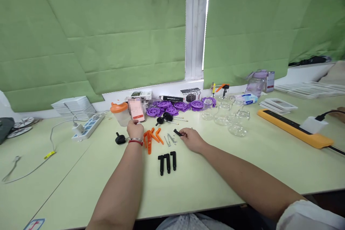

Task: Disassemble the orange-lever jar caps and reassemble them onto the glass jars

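Pinched nearly closed, the grip of the right hand (192, 139) has hold of a small black piece (177, 132) over the tabletop (205, 187). The left hand (134, 129) is at the lower edge of an upright phone (137, 109); how far its grip is open I cannot tell. Between the hands lie orange parts (149, 142) and metal screws (167, 141); three black handles (168, 163) lie nearer. At the far side, a box (191, 95) seems to read "CUP HOLDER", behind purple discs (181, 106). The black box (172, 98) has white lettering too small to read.
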Available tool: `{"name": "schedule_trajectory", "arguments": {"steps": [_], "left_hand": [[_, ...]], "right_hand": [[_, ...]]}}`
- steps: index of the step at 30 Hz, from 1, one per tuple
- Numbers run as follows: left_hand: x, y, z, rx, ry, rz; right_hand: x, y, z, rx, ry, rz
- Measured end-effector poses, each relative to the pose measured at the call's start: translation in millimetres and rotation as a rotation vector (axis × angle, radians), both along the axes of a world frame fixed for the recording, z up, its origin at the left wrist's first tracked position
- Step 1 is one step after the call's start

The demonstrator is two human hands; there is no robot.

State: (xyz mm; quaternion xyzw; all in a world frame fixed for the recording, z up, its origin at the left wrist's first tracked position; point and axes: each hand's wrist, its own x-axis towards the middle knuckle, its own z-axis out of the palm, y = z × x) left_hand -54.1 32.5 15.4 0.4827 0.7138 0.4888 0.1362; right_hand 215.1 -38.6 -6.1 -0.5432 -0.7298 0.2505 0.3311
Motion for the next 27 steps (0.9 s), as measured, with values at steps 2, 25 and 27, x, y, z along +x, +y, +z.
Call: {"name": "schedule_trajectory", "arguments": {"steps": [2,25,27], "left_hand": [[-1,-1,3.0,-0.022,0.019,0.038],[-118,21,62.8,-0.393,0.396,0.148],[-124,26,56.8,-0.370,0.312,0.157]], "right_hand": [[0,0,0.1,-0.003,0.003,0.004],[6,-5,-2.4,-0.104,0.110,0.035],[6,-6,-2.6,-0.114,0.101,0.027]]}}
